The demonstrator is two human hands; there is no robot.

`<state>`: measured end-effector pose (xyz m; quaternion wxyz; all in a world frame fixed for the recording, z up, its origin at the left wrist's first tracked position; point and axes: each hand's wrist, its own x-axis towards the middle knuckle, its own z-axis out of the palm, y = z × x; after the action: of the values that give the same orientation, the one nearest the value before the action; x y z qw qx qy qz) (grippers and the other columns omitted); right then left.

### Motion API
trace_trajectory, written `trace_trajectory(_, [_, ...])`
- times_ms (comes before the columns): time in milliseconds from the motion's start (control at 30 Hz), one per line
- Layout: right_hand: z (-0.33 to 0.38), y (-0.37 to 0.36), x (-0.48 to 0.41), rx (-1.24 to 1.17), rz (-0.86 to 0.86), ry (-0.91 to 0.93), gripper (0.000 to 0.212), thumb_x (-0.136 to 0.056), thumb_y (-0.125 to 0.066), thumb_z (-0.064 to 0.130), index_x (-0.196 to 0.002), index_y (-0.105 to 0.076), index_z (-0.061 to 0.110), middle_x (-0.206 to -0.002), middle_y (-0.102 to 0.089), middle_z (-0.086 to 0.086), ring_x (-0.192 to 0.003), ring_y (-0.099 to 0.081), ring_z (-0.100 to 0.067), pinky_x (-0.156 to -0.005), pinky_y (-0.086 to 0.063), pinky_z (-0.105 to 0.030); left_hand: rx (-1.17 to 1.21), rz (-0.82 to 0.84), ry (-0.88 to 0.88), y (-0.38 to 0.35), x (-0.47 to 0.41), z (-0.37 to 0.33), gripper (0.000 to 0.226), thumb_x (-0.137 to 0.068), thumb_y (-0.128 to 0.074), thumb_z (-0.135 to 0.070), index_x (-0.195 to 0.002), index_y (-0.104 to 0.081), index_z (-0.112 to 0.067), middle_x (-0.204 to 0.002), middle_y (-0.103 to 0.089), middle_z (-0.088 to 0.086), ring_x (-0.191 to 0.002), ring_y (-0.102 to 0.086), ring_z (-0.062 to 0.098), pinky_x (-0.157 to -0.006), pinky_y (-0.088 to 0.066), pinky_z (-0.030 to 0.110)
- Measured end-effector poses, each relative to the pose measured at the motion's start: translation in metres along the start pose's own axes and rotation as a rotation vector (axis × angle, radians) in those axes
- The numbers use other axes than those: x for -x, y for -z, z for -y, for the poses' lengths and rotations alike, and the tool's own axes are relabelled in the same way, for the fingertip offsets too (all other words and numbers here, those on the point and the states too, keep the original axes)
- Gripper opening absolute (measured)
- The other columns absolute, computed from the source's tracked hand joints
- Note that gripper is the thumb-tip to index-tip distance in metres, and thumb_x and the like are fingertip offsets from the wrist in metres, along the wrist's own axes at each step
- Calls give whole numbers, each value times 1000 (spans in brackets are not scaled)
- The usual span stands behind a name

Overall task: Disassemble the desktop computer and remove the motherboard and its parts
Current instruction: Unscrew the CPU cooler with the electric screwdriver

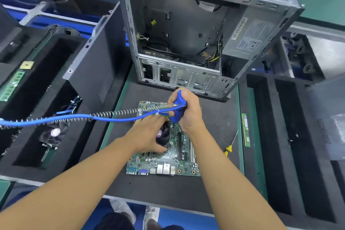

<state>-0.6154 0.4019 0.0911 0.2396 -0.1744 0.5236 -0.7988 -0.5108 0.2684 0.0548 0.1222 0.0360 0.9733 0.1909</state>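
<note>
The green motherboard [169,164] lies flat on the dark mat, out of the case. My left hand [147,136] grips the black CPU cooler fan [164,135] on the board, fingers curled round its edge. My right hand [186,112] grips a blue powered screwdriver [178,107] upright over the board just right of the fan; its tip is hidden. A blue hose in a coiled spring [74,117] runs left from the tool. The open metal computer case [196,33] stands behind the board, with the power supply [248,39] inside.
A loose memory stick [246,129] and a yellow-handled screwdriver [230,145] lie right of the board. The case side panel [93,58] leans at the left. Black foam trays on both sides; the left tray [33,157] holds another fan [54,134] and memory sticks [13,86].
</note>
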Motion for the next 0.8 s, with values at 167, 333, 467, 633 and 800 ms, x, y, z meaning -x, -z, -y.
trace_trajectory(167, [-2, -2, 0, 12, -15, 0, 36, -89, -52, 37, -69, -56, 7, -58, -52, -10, -43, -42, -21, -48, -28, -41, -2, -7, -13, 2, 1, 1, 92, -62, -70, -69, -139, -38, -32, -130, -44, -14, -118, -39, 15, -100, -35, 42])
trace_trajectory(333, [2, -3, 5, 37, -51, -20, 35, -86, -51, 37, -68, -56, 8, -58, -52, -9, -44, -42, -21, -49, -30, -36, 11, 9, 5, 2, 0, -1, 91, -60, -68, -69, -138, -37, -32, -128, -47, -14, -113, -47, 17, -92, -44, 42])
trace_trajectory(467, [4, -15, 11, 179, 27, 16, 29, -86, -49, 31, -68, -57, 9, -62, -55, -5, -47, -44, -20, -48, -38, -26, 38, 48, 31, 3, 0, -1, 84, -61, -67, -68, -130, -33, -34, -117, -51, -14, -99, -53, 18, -83, -51, 42])
trace_trajectory(633, [2, -13, 16, 218, 24, 76, 31, -91, -47, 32, -71, -58, 11, -63, -54, -3, -53, -44, -19, -54, -40, -26, 124, 29, 36, 0, 2, -1, 76, -64, -75, -61, -124, -39, -31, -99, -51, -15, -86, -52, 14, -66, -42, 29])
trace_trajectory(800, [2, -12, 16, 220, 15, 93, 24, -88, -45, 26, -70, -60, 21, -64, -55, 2, -56, -47, -15, -55, -42, -23, 148, 54, 49, 0, -1, -1, 79, -66, -77, -59, -128, -36, -31, -98, -51, -15, -85, -54, 14, -66, -45, 30])
